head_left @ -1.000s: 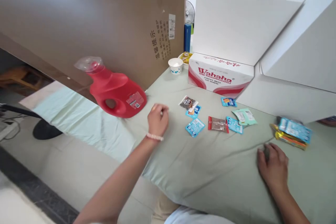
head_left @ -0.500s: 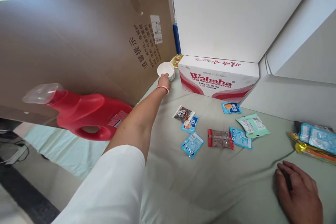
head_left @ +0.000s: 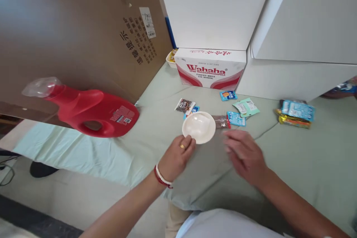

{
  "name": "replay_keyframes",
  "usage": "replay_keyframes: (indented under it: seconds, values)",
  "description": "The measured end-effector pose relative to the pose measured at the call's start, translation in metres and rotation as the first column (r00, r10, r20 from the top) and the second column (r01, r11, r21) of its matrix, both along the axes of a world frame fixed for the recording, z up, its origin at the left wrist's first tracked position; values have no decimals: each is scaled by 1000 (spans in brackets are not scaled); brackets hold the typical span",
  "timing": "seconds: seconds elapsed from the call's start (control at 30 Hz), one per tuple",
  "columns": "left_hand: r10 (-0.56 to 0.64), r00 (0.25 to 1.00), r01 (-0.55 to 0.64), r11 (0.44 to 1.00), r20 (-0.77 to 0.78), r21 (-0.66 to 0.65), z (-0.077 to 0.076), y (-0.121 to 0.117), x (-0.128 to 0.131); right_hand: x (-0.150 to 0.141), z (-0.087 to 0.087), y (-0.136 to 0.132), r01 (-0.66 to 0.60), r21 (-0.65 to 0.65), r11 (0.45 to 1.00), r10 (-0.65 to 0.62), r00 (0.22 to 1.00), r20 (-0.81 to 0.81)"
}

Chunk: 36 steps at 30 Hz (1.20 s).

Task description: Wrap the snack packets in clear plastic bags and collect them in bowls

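Observation:
A white bowl (head_left: 203,123) is held by its near rim in my left hand (head_left: 178,156), which has a ring and a beaded bracelet. The bowl's inside faces up and looks bare. My right hand (head_left: 247,158), slightly blurred, hovers to the right of the bowl, fingers loosely bent and apart, touching nothing. Behind the bowl lie a brown snack packet (head_left: 184,105) and a blue packet (head_left: 194,110), partly covered. A red-edged brown packet (head_left: 222,121) is half hidden by the bowl. Beside it are a blue packet (head_left: 237,118), a pale green packet (head_left: 247,107) and another blue packet (head_left: 228,95).
A red jug (head_left: 97,113) lies on the left against a large cardboard sheet (head_left: 83,33). A Wahaha box (head_left: 210,68) stands at the back, with a white dish (head_left: 170,60) holding yellow packets beside it. Stacked blue and gold packets (head_left: 297,113) lie to the right.
My left hand has brought the white bowl from the back corner toward me. My right hand has lifted off the cloth and moved left toward the bowl. The view has shifted.

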<state>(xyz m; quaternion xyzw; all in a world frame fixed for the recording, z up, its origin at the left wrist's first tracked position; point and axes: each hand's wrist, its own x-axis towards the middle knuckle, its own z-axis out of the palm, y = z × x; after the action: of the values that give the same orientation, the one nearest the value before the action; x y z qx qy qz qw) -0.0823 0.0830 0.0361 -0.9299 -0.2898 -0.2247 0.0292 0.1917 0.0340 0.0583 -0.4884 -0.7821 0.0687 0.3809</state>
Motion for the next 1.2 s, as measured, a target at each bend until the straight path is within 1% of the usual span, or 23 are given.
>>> replay_keyframes:
  seconds: [0.03,0.07,0.13,0.2,0.3,0.4,0.47,0.5,0.53,0.6,0.67,0.7,0.77,0.8,0.87,0.93,0.97,1.03,1.07,1.1,1.13,1.17,1.2]
  values:
    - [-42,999,42,999,-7,-16,-2,-17,9,-15,5,6,-100,-80,992,105,992,63]
    - [-76,997,76,996,-10,-40,-5,-32,17,-28,8,12,-125,-193,973,154,977,146]
    - [-118,993,118,989,-2,-85,-12,-52,31,-46,7,20,-19,-412,911,171,927,335]
    - [-136,991,136,985,11,-104,-18,-63,39,-55,4,25,121,-534,837,185,856,484]
    - [-127,991,130,988,33,-79,-24,-70,44,-57,3,27,189,-599,778,232,799,554]
    - [-89,991,95,993,96,-68,-28,-71,45,-54,5,27,174,-653,737,296,786,542]
    - [-42,988,55,995,147,-88,-32,-72,45,-47,9,21,123,-674,728,315,814,489]
    - [-17,986,34,994,166,-103,-33,-73,45,-42,13,16,82,-668,740,293,854,429]
    - [4,984,17,993,178,-115,-35,-74,45,-34,19,11,36,-640,768,242,908,341]
    - [25,980,1,991,195,-133,-39,-75,43,-12,32,5,4,-503,864,52,994,98]
    - [28,978,1,990,205,-140,-41,-75,43,17,45,11,159,-306,939,-197,976,-96]
    - [27,977,2,991,211,-137,-41,-75,43,32,50,21,295,-219,930,-329,934,-140]
    - [24,974,4,992,225,-125,-38,-76,45,64,51,50,540,-117,834,-551,826,-116]
    - [18,972,10,993,235,-115,-36,-76,46,79,48,66,598,-123,792,-608,790,-73]
    - [-2,966,31,994,258,-107,-29,-78,49,105,39,91,633,-238,737,-643,764,39]
    - [-20,960,61,989,279,-138,-23,-82,50,120,30,93,630,-296,718,-641,764,72]
    - [-22,956,74,983,292,-168,-21,-84,50,122,28,83,619,-276,735,-633,773,46]
    - [-1,945,89,963,327,-254,-17,-89,51,118,27,44,512,-200,835,-528,849,-32]
    - [12,937,98,949,349,-298,-16,-92,53,112,27,18,396,-186,899,-411,911,-46]
    - [21,929,116,932,370,-343,-15,-94,56,105,28,-10,212,-230,950,-224,974,-30]
    - [18,921,145,911,390,-385,-14,-96,61,96,28,-38,20,-319,947,-21,1000,0]
    - [-2,912,191,887,410,-420,-13,-98,67,88,26,-64,-90,-388,917,112,993,32]
    - [-38,901,248,862,432,-442,-13,-100,74,80,24,-86,-135,-430,893,182,981,68]
